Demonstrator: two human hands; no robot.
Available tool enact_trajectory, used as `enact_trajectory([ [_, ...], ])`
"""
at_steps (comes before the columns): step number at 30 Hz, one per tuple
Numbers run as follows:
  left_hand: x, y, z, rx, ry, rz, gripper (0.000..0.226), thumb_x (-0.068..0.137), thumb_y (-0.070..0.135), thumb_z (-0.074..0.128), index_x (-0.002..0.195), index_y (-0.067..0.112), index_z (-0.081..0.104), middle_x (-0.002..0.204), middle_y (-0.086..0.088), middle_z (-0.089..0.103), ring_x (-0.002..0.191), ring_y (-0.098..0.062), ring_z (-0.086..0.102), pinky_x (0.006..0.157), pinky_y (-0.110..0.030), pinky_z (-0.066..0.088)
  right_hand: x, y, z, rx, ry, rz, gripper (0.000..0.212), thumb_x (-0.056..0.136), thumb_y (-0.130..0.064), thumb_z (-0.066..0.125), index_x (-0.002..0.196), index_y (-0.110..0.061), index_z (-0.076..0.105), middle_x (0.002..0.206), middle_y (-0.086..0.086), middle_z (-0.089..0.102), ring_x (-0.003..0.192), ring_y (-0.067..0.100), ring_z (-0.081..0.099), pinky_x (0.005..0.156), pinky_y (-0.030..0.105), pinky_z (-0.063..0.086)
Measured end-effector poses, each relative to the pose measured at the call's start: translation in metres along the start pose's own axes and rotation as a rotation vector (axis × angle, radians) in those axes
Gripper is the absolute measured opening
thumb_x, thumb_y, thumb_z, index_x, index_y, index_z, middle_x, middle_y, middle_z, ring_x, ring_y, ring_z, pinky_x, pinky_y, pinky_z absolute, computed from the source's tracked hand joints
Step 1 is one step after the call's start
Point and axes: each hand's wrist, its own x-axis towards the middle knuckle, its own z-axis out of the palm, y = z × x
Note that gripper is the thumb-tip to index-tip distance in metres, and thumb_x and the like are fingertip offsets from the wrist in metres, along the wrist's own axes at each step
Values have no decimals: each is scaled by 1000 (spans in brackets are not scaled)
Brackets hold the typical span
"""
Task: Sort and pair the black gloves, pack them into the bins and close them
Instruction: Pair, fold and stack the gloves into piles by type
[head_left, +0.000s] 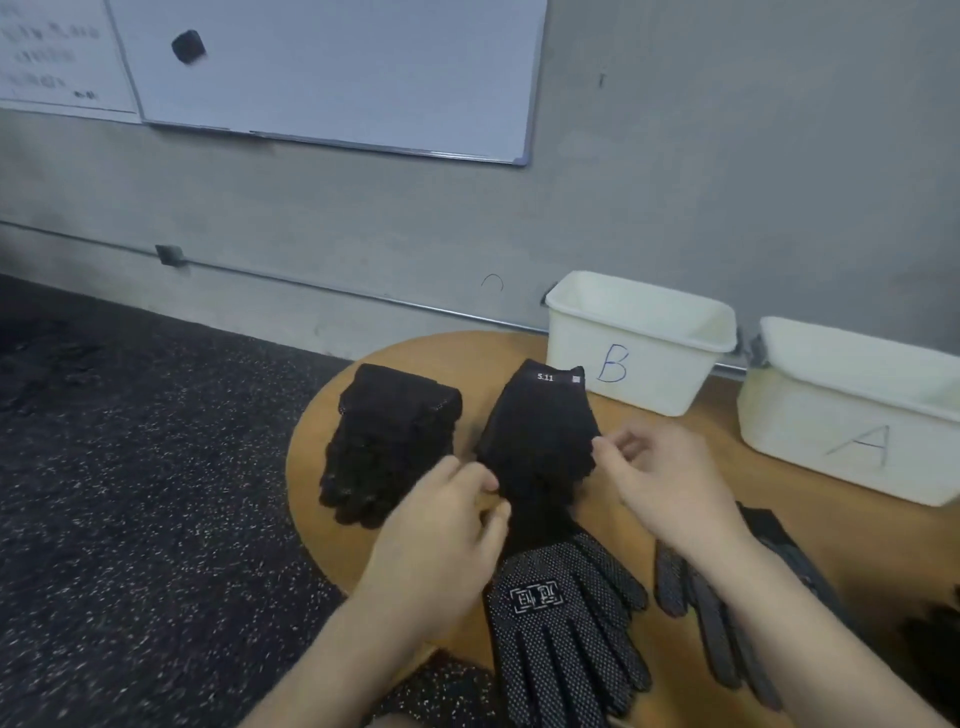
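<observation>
A black glove stack with a white "5.11" tag (537, 436) lies in the middle of the round wooden table (644, 441). My left hand (441, 540) pinches its left edge and my right hand (670, 488) pinches its right edge. Another stack of black gloves (387, 441) sits to the left, untouched. A black dotted glove with a white logo (561, 623) lies close to me, fingers pointing toward me. A grey-striped glove (711, 623) lies partly under my right forearm. Two open white bins stand at the back: bin B (639, 343) and bin A (852, 415).
The table's left edge drops to a dark speckled floor (156, 493). A grey wall (727, 156) with a whiteboard (332, 67) rises just behind the bins. More dark fabric (935, 644) shows at the right edge of the view. No bin lids are visible.
</observation>
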Motion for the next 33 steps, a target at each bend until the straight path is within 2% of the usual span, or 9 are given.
enact_trajectory([
  [1,-10,6,17,12,-112,31,40,104,51,48,138,32,54,129,18,49,122,-2,48,100,-19,41,-12,18,-10,-87,20,29,26,96,-41,60,73,-30,65,67,-12,68,66,9,67,62,32,52],
  [3,-22,14,48,114,-301,54,61,105,61,35,159,34,31,164,10,25,151,-14,21,123,-33,22,-37,51,-21,-252,-12,69,17,98,-38,61,98,-25,71,98,-6,73,92,19,69,75,35,55],
  [5,-28,20,71,173,-427,54,71,104,68,26,165,35,11,173,10,-3,159,-17,-4,129,-39,3,-57,80,-20,-368,-125,92,43,100,-42,60,136,-20,60,134,0,61,123,22,58,96,37,52],
  [8,-35,27,98,234,-508,118,78,102,72,21,166,32,0,172,8,-16,158,-17,-19,125,-39,-13,-77,101,-11,-448,-240,106,58,102,-51,54,152,-23,45,153,-4,46,141,20,44,112,38,42],
  [16,-20,38,117,136,-525,310,80,98,74,33,165,36,12,172,16,-5,155,-2,-12,119,-27,-18,-66,124,-18,-436,-61,152,38,102,-37,58,134,-18,62,133,0,59,123,22,55,101,40,48],
  [20,-3,42,116,51,-442,306,71,91,75,44,152,38,44,165,18,28,152,-2,15,123,-30,1,-63,138,-18,-400,-20,255,39,101,-38,60,134,-17,63,132,1,60,125,25,52,102,44,47],
  [24,25,58,123,-11,-371,328,37,102,50,51,132,30,63,141,17,53,133,-3,38,113,-27,24,-58,152,-16,-298,52,256,34,99,-35,64,126,-14,68,121,2,66,116,25,56,94,43,51],
  [27,48,74,136,-20,-382,338,31,105,36,54,133,26,62,132,15,59,124,-8,46,112,-35,32,-47,154,-20,-244,85,294,35,97,-34,67,125,-13,67,119,5,63,112,27,59,89,42,53],
  [33,81,92,167,2,-435,272,51,107,33,50,156,24,40,155,4,48,141,-20,37,121,-45,26,-26,160,-18,-278,82,358,40,97,-41,65,126,-14,66,115,5,69,105,27,63,79,35,50],
])
